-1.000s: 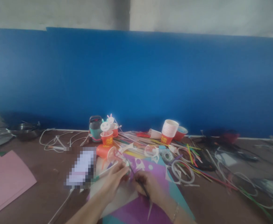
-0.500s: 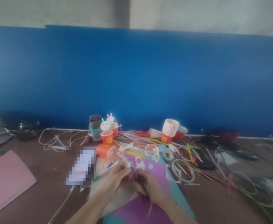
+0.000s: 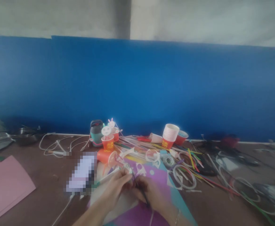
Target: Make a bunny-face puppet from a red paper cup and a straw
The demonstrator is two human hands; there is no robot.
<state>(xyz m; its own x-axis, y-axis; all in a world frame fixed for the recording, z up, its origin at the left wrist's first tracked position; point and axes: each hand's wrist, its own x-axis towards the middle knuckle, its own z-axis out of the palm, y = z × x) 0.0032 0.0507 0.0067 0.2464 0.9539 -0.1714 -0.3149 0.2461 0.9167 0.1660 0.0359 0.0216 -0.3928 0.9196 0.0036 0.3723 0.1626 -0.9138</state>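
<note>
My left hand [image 3: 118, 182] is closed, thumb against fingers, over the coloured paper sheets [image 3: 159, 177]; what it pinches is too small to make out. Close beside it on the right, my right hand [image 3: 147, 190] has its fingers curled around a thin dark strip [image 3: 141, 188] that slants down across the hand. The strip's upper end reaches between both hands. Just beyond my left hand lies a tipped orange cup [image 3: 106, 157]. White paper cut-outs [image 3: 141, 169] rest on the purple sheet.
Behind the hands stand a cup with a bunny-face cut-out [image 3: 106, 130] and a stack of cups [image 3: 170, 133]. A tape roll [image 3: 168, 160] and coloured strips [image 3: 194, 157] lie to the right. Leftward are a pixelated phone [image 3: 82, 172] and pink paper [image 3: 8, 188].
The view has tilted up slightly, so the table things sit lower in the picture. Both hands remain close together, with the dark strip still in my right hand.
</note>
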